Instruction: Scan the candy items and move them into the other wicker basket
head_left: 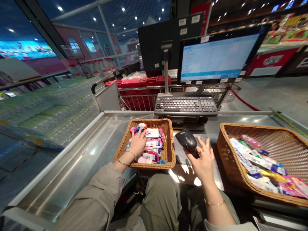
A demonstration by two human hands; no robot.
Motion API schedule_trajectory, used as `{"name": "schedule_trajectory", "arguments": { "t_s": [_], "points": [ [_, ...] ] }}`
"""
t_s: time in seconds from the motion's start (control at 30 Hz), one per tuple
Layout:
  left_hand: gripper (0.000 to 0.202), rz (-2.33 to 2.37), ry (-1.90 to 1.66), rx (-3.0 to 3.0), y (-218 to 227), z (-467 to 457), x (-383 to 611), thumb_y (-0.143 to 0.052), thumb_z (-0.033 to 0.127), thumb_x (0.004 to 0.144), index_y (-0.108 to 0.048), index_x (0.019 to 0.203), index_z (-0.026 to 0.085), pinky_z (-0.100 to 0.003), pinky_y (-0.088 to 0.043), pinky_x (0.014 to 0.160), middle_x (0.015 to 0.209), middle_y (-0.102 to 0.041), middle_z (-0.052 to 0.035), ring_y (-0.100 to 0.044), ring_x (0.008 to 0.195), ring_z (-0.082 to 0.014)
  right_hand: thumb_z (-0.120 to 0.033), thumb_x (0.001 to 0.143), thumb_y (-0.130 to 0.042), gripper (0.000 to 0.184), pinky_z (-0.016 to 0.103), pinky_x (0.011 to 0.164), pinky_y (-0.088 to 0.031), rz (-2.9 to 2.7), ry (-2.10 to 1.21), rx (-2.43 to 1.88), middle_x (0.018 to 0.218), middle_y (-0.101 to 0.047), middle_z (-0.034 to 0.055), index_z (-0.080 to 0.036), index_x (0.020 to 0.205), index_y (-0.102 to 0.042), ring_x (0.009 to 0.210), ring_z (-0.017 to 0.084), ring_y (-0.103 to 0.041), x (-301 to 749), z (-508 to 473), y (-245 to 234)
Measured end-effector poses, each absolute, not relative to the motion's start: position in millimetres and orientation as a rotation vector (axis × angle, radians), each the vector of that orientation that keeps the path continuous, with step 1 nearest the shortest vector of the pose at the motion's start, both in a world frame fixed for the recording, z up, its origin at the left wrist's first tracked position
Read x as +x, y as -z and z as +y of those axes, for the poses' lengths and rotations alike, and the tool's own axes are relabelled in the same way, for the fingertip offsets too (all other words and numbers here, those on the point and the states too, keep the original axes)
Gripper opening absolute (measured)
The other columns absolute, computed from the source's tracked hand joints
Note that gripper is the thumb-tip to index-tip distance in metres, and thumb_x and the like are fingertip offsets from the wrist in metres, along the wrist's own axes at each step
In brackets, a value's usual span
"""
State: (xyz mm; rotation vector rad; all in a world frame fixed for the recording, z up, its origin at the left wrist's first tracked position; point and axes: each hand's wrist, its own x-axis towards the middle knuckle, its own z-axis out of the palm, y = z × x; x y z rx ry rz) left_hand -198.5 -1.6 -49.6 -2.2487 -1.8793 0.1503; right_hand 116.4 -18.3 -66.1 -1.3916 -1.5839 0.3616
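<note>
My left hand (138, 144) reaches into a brown wicker basket (145, 166) in front of me. Its fingers are spread over small packaged goods, and no firm grip on any of them shows. Pink, white and blue packs fill this basket, with an orange-and-white item (142, 125) by the fingertips and a blue cap (160, 162) at the near rim. Right of it, a black barcode scanner (185, 139) has its head tilted up. My right hand (204, 159) is at its handle, thumb on one side, the other fingers stretched out and apart on the other.
A second wicker basket (223, 152) with packaged goods stands at the right. Behind the scanner are a keyboard (186, 104) and a lit monitor (216, 59). The metal counter (91, 154) has a raised left edge. Beyond it stand a cart (137, 99) and stacked bottles (60, 106).
</note>
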Motion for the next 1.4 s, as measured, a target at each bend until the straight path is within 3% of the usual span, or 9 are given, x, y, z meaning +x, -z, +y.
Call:
{"name": "schedule_trajectory", "arguments": {
  "t_s": [0.27, 0.57, 0.7, 0.87, 0.97, 1.13, 1.27, 1.4],
  "points": [
    [0.026, -1.828, -0.137, -2.278, 56.0, -2.4, -199.6, -0.072, 0.015, 0.073, -0.074, 0.099, 0.019, -0.078, -0.010, 0.115, 0.156, -0.043, -0.0148, -0.025, 0.150, -0.0417, -0.056, 0.083, -0.062, 0.042, 0.071, 0.115, -0.018, -1.578, -0.365, -1.389, 0.146, -0.055, 0.0129, -0.022, 0.104, -0.074, 0.151, 0.037, -0.025, 117.0, -18.8, 65.0],
    [0.022, -1.791, -0.088, -2.347, 41.2, -2.7, -196.8, -0.076, 0.029, 0.076, -0.073, 0.096, 0.021, -0.074, -0.004, 0.117, 0.150, -0.052, -0.0125, -0.026, 0.150, -0.0404, -0.058, 0.084, -0.059, 0.044, 0.070, 0.115, -0.019, -1.572, -0.358, -1.394, 0.146, -0.055, 0.0125, -0.022, 0.102, -0.073, 0.151, 0.037, -0.026, 117.6, -19.0, 63.9],
    [0.018, -1.877, 0.007, -2.327, 28.6, -2.4, -194.7, -0.072, 0.032, 0.081, -0.070, 0.096, 0.022, -0.074, -0.001, 0.117, 0.132, -0.067, -0.0104, -0.039, 0.144, -0.0369, -0.059, 0.084, -0.059, 0.044, 0.070, 0.115, -0.018, -1.568, -0.367, -1.389, 0.147, -0.055, 0.0124, -0.022, 0.102, -0.074, 0.151, 0.037, -0.025, 118.0, -18.9, 63.5],
    [0.018, -1.916, 0.240, -2.294, 12.5, -4.1, -186.3, -0.065, 0.034, 0.087, -0.068, 0.102, 0.024, -0.066, 0.010, 0.120, 0.113, -0.074, -0.0059, -0.065, 0.116, -0.0269, -0.058, 0.084, -0.061, 0.043, 0.071, 0.115, -0.019, -1.569, -0.361, -1.374, 0.146, -0.055, 0.0130, -0.021, 0.103, -0.074, 0.151, 0.038, -0.026, 117.8, -19.6, 62.9],
    [0.016, -1.896, 0.378, -2.261, 4.3, -7.0, -177.3, -0.063, 0.034, 0.089, -0.068, 0.102, 0.025, -0.064, 0.013, 0.120, 0.107, -0.076, -0.0032, -0.066, 0.113, -0.0255, -0.057, 0.084, -0.061, 0.043, 0.071, 0.115, -0.018, -1.571, -0.362, -1.372, 0.146, -0.055, 0.0130, -0.021, 0.104, -0.074, 0.151, 0.038, -0.025, 117.5, -20.5, 61.8],
    [0.016, -1.779, 0.514, -2.199, -0.6, -10.9, -159.7, -0.064, 0.032, 0.090, -0.069, 0.103, 0.025, -0.066, 0.016, 0.119, 0.102, -0.077, -0.0027, -0.061, 0.124, -0.0275, -0.056, 0.085, -0.060, 0.042, 0.070, 0.116, -0.018, -1.572, -0.358, -1.373, 0.147, -0.054, 0.0115, -0.022, 0.105, -0.073, 0.151, 0.037, -0.025, 117.6, -22.2, 60.6],
    [0.014, -1.674, 0.582, -2.151, -3.7, -11.1, -144.4, -0.065, 0.030, 0.091, -0.068, 0.103, 0.024, -0.071, 0.016, 0.117, 0.117, -0.075, -0.0038, -0.054, 0.134, -0.0309, -0.057, 0.085, -0.060, 0.044, 0.070, 0.116, -0.018, -1.582, -0.342, -1.363, 0.148, -0.054, 0.0118, -0.021, 0.106, -0.073, 0.151, 0.038, -0.025, 118.3, -22.3, 62.3],
    [0.010, -1.622, 0.601, -2.119, -8.6, -9.5, -131.6, -0.066, 0.028, 0.090, -0.068, 0.099, 0.025, -0.077, 0.011, 0.114, 0.140, -0.062, -0.0049, -0.043, 0.142, -0.0359, -0.056, 0.085, -0.062, 0.043, 0.071, 0.115, -0.019, -1.592, -0.322, -1.345, 0.148, -0.053, 0.0123, -0.022, 0.107, -0.073, 0.151, 0.039, -0.025, 118.8, -22.2, 62.9]
  ]
}}
